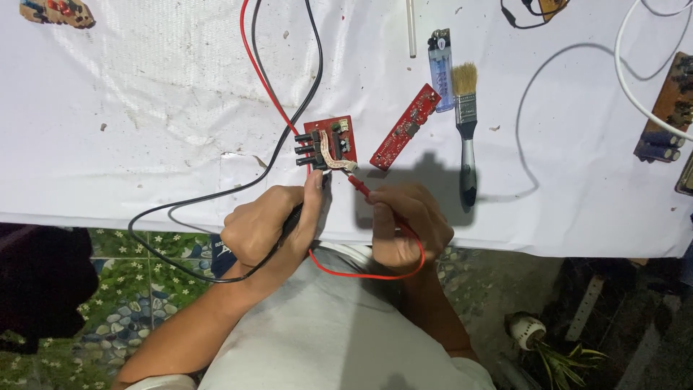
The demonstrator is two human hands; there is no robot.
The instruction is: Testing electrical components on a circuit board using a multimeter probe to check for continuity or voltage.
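A small square red circuit board (333, 141) with black knobs on its left edge lies on the white sheet (144, 108). My left hand (268, 225) grips a black test probe (299, 209) whose tip touches the board's lower edge. My right hand (406, 225) holds a red test probe (361, 188), with its tip at the board's lower right corner. A black lead (216, 196) and a red lead (263, 79) run from the probes up across the sheet.
A long narrow red board (406, 126) lies right of the square one. Beside it are a blue lighter (441, 68), a paintbrush (466, 123), a white cable (626, 79) and a brown board with capacitors (664, 115). Another board (58, 11) sits far left. Patterned floor (130, 289) lies below the table edge.
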